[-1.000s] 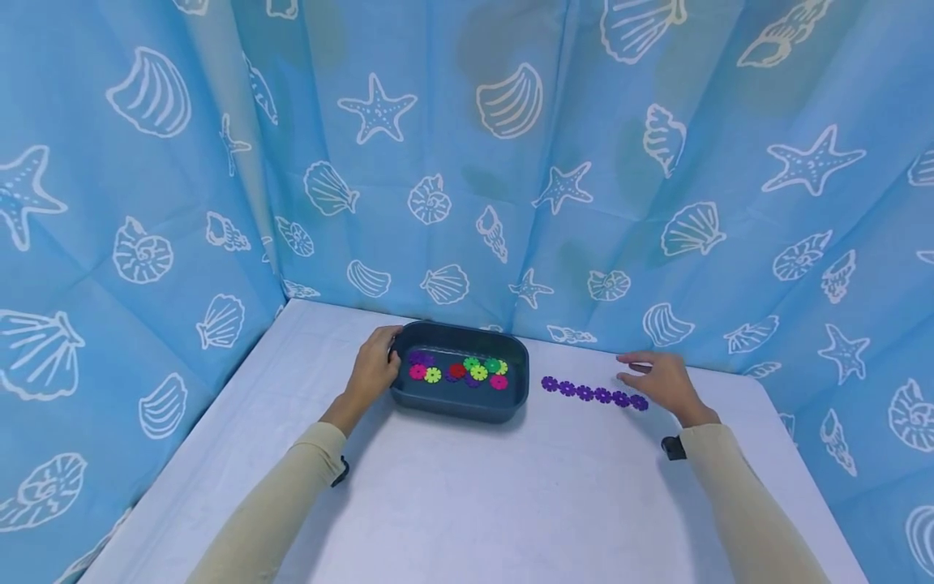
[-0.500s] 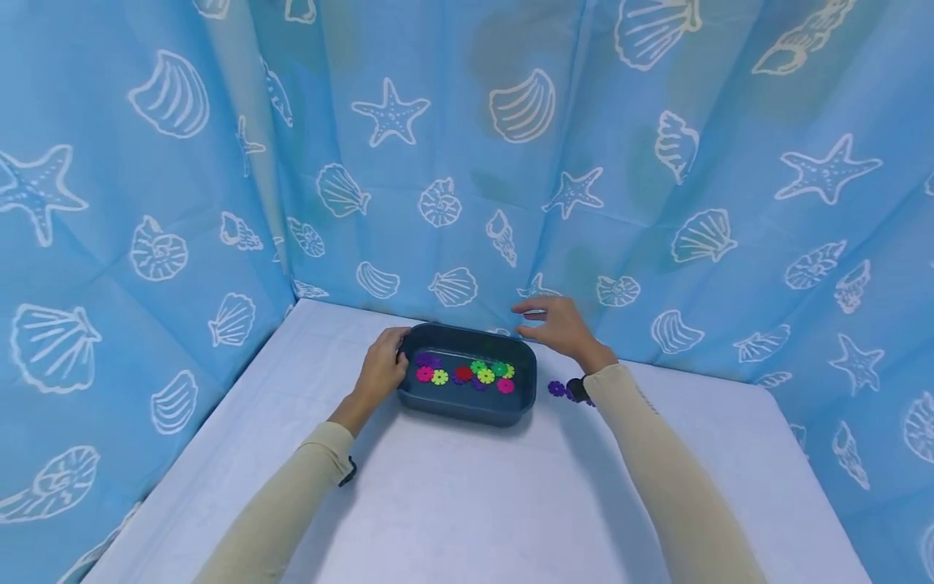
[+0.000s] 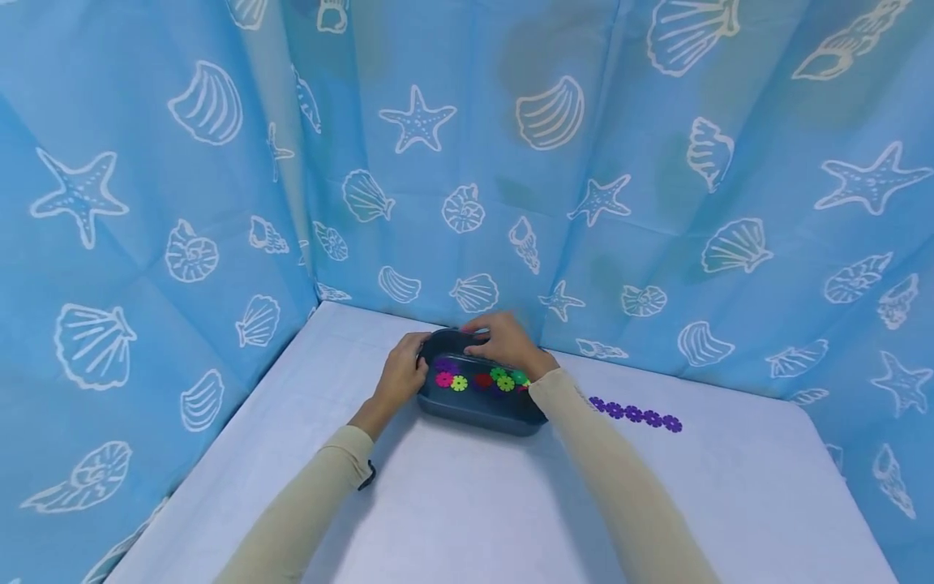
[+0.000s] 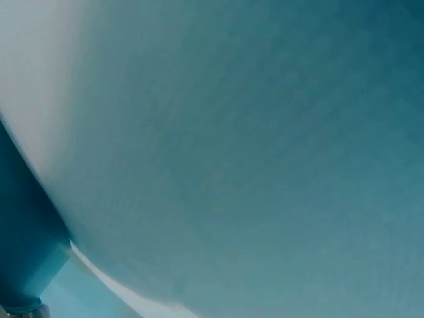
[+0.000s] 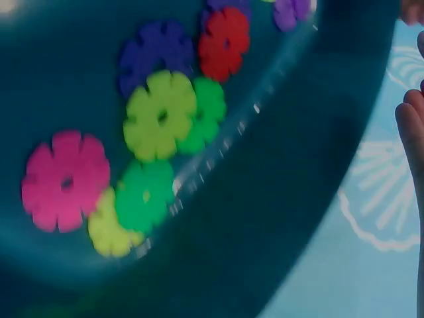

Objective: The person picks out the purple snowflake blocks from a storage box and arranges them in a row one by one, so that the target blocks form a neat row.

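Observation:
My left hand (image 3: 400, 372) grips the left end rim of a dark blue-grey plastic basin (image 3: 477, 415). My right hand (image 3: 505, 341) is above the basin's back side, its thumb and fingers apart with nothing seen between them. Flower-shaped plastic discs lie on the basin floor. In the right wrist view they include a pink disc (image 5: 65, 182), a yellow-green disc (image 5: 160, 116), a red disc (image 5: 224, 44) and a green disc (image 5: 144, 197), some overlapping. That view shows only the edge of the right fingers (image 5: 412, 112). A blurred blue-green surface fills most of the left wrist view.
To the basin's right, a straight row of purple flower discs (image 3: 635, 414) lies on the white tabletop (image 3: 452, 503); the right sleeve (image 3: 606, 462) reaches close to its left end. A blue shell-print curtain (image 3: 467, 162) stands behind and beside the table.
My right hand has moved left from the right end of the purple row to over the basin. The left hand keeps its grip on the rim. The head view has shifted slightly.

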Tool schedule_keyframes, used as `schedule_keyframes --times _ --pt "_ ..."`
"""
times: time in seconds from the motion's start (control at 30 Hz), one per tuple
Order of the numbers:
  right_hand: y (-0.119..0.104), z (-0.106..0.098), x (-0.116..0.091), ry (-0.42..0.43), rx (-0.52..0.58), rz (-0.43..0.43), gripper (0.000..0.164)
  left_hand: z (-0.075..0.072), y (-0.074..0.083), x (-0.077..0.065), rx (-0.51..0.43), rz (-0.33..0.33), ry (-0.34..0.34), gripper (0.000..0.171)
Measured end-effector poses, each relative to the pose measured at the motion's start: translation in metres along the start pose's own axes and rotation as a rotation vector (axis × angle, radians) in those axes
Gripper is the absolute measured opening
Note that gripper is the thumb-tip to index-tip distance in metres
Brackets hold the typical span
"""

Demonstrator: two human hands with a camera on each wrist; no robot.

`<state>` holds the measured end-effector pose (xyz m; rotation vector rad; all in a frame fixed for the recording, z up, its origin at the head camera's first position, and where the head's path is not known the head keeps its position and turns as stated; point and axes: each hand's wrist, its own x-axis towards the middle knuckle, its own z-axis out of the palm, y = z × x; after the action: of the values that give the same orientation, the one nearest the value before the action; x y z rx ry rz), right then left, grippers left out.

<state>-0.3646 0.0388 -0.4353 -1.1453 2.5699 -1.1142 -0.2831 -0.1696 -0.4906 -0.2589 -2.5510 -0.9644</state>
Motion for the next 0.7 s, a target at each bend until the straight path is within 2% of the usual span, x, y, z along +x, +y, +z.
schedule_keyframes --times 0.13,0.3,0.5,0.7 --pt "0.004 0.018 0.008 -0.032 -0.002 0.017 0.035 0.0 -0.001 0.0 0.002 -0.011 -0.006 0.043" --pt "0.009 0.035 0.014 -0.083 -0.031 0.046 0.035 -0.001 -0.004 0.0 0.013 0.011 0.012 0.043" --pt "0.01 0.048 0.02 -0.117 -0.056 0.01 0.035 -0.003 -0.007 0.001 0.018 0.026 0.041 0.043" --pt "0.017 0.059 0.023 -0.15 -0.132 0.005 0.036 0.001 -0.009 -0.001 0.025 0.047 0.026 0.043"
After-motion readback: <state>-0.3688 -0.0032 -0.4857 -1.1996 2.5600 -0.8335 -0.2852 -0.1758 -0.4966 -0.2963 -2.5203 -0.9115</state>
